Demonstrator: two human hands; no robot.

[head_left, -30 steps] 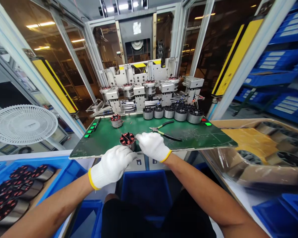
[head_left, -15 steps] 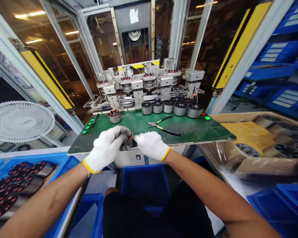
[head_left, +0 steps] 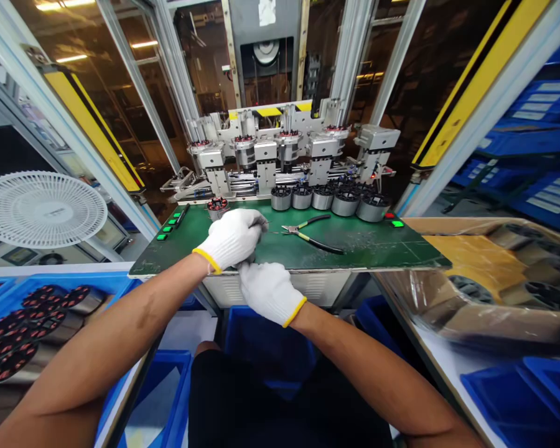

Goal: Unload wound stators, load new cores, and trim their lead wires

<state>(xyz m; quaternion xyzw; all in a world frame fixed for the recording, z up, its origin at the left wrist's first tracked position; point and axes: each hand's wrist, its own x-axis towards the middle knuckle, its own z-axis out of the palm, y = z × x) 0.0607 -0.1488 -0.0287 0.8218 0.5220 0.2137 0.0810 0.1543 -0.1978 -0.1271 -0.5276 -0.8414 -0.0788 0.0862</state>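
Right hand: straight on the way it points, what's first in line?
The left hand, just ahead of the right hand; they look touching or nearly so, but depth is unclear.

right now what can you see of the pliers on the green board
A pair of pliers lies flat on the green board, its short metal nose pointing left and its two long handles spread apart to the right, both dark, the lower one with a yellow-green stretch. Only the board touches it; the gloved left hand and right hand are apart from it.
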